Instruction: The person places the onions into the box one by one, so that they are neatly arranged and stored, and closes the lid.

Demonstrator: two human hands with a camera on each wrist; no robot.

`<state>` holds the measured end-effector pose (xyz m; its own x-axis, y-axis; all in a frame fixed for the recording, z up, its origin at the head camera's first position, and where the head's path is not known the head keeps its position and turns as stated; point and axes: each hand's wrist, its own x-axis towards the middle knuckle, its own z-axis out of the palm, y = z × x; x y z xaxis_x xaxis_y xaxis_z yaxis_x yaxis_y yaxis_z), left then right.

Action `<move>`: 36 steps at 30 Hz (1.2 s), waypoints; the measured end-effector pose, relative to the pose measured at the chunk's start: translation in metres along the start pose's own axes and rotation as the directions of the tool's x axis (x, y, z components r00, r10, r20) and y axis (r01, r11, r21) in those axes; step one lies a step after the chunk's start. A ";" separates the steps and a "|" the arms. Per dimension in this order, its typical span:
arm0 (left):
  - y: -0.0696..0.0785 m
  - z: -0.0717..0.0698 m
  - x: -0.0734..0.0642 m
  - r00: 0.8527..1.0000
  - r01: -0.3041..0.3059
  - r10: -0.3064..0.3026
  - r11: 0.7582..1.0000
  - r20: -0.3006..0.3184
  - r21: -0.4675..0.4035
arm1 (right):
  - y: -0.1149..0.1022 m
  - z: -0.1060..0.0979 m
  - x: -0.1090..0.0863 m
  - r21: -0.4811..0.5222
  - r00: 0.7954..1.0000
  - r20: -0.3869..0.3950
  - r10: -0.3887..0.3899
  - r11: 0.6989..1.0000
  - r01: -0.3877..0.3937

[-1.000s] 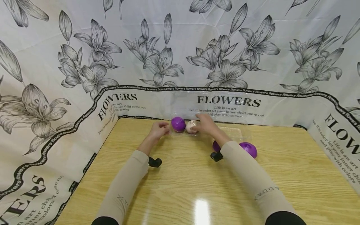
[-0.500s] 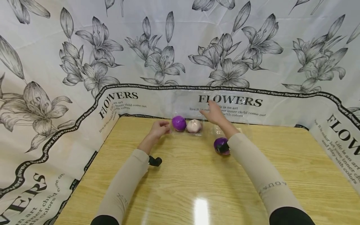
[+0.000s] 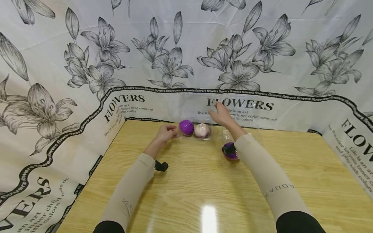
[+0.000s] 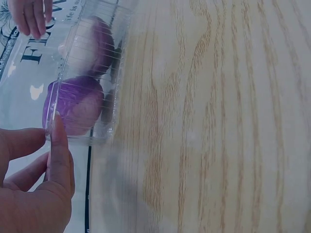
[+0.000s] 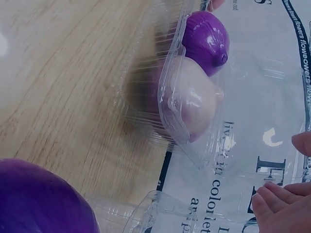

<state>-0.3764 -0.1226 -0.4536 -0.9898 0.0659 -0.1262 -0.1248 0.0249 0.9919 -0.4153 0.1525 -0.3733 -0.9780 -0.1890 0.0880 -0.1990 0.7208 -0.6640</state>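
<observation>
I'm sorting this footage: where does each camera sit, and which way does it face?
Worn on head: faces forward and down over the table; sleeves, left hand and right hand show.
Worn on left wrist: faces left hand pinching the clear box; right-hand fingertips show.
Worn on right wrist: faces that box; right hand at lower right.
Both wrist views share: purple onion, pale onion.

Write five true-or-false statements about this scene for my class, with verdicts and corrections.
1. The left hand pinches the edge of the clear container. True.
2. In the head view, the pale bulb is left of the purple bulb beside it. False: the pale bulb is right of the purple bulb.
3. A second purple bulb lies outside that container. True.
4. The right hand holds the pale bulb. False: the right hand is apart from it.
5. The table shows wood grain. True.
</observation>
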 end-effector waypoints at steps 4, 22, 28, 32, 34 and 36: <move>0.000 0.000 -0.001 1.000 0.001 -0.001 1.000 -0.001 0.010 | -0.001 0.000 -0.002 0.008 1.000 -0.009 -0.008 1.000 0.008; 0.001 0.000 -0.002 1.000 0.013 -0.013 1.000 0.005 0.010 | -0.003 0.001 -0.022 0.029 0.997 -0.050 -0.055 0.998 0.057; 0.001 0.000 -0.003 1.000 0.012 -0.012 1.000 0.004 0.017 | -0.005 0.001 -0.033 0.057 0.999 -0.030 -0.026 0.998 0.027; 0.002 0.000 -0.004 1.000 0.013 -0.013 1.000 0.008 0.025 | -0.005 0.001 -0.038 0.042 1.000 -0.020 -0.020 0.999 0.021; 0.002 0.000 -0.003 1.000 0.015 -0.015 1.000 0.008 0.027 | -0.005 0.001 -0.040 0.040 0.999 -0.026 -0.028 0.999 0.029; 0.002 0.000 -0.003 1.000 0.016 -0.017 1.000 0.013 0.026 | -0.005 0.002 -0.042 0.038 0.999 -0.037 -0.033 0.999 0.035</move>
<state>-0.3739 -0.1232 -0.4513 -0.9866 0.0780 -0.1430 -0.1392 0.0514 0.9889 -0.3736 0.1556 -0.3752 -0.9725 -0.1880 0.1378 -0.2305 0.6876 -0.6886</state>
